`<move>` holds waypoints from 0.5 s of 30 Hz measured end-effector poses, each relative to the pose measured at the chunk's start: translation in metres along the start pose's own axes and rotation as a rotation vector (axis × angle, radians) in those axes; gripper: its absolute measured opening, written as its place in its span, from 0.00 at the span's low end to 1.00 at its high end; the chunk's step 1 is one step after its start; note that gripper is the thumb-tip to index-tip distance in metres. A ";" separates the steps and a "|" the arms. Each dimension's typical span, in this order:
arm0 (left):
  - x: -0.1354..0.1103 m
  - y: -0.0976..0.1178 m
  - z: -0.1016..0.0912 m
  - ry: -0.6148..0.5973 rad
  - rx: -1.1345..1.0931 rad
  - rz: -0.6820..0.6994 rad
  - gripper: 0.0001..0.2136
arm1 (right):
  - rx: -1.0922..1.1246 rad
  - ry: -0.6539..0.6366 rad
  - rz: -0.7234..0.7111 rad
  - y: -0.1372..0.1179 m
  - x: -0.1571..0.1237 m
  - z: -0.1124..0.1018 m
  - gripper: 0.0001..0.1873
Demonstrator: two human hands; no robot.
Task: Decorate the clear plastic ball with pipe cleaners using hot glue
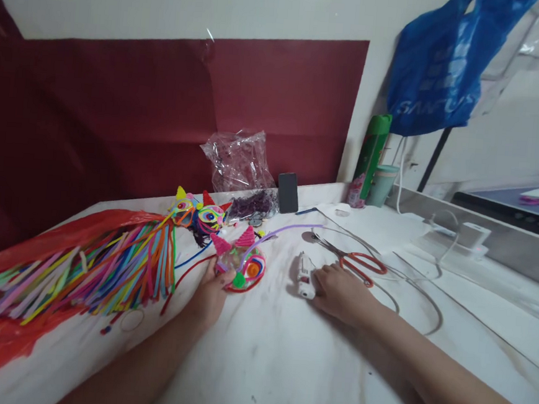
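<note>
Between the fingers of my left hand (212,291) is a small pipe-cleaner animal face (241,263). It has pink ears, an orange eye ringed in several colours and a green nose; a purple pipe cleaner (286,228) reaches from it to the right. My right hand (341,288) is closed at the side of a white hot glue gun (306,276), its fingers partly hidden. Just beyond that hand lie scissors (362,263) with orange handles. Two more pipe-cleaner faces (210,215) sit behind the one in my left hand.
Many coloured pipe cleaners (124,271) spread over a red plastic bag (20,338) on the left. A clear plastic bag (239,162), a phone (288,193), a green spray can (371,154) and a cup (383,185) stand at the back. Grey cable (433,308) loops across the right.
</note>
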State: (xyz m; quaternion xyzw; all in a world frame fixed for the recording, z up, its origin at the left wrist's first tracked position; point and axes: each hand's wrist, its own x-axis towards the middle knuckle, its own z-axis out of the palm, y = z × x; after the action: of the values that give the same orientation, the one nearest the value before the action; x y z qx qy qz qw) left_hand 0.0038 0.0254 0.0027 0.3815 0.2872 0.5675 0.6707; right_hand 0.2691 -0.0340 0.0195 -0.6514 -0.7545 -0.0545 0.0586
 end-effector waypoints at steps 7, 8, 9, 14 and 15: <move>0.002 -0.007 -0.006 0.039 0.048 0.010 0.37 | 0.203 0.338 -0.360 -0.015 -0.009 -0.022 0.09; 0.002 -0.009 -0.006 0.028 0.072 0.024 0.37 | 0.239 0.451 -0.447 -0.023 -0.008 -0.024 0.09; 0.003 -0.010 -0.007 0.009 0.098 0.042 0.37 | 0.236 0.534 -0.508 -0.033 -0.006 -0.027 0.09; 0.000 -0.012 -0.006 -0.058 0.162 0.094 0.37 | 0.158 0.658 -0.587 -0.068 0.020 -0.033 0.10; -0.001 -0.012 -0.005 -0.058 0.167 0.095 0.37 | 0.186 0.626 -0.594 -0.071 0.026 -0.032 0.08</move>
State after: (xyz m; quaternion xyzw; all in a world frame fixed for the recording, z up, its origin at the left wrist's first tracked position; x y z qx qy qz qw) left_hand 0.0060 0.0250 -0.0101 0.4657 0.2954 0.5614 0.6170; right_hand 0.1957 -0.0242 0.0551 -0.3505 -0.8565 -0.1955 0.3246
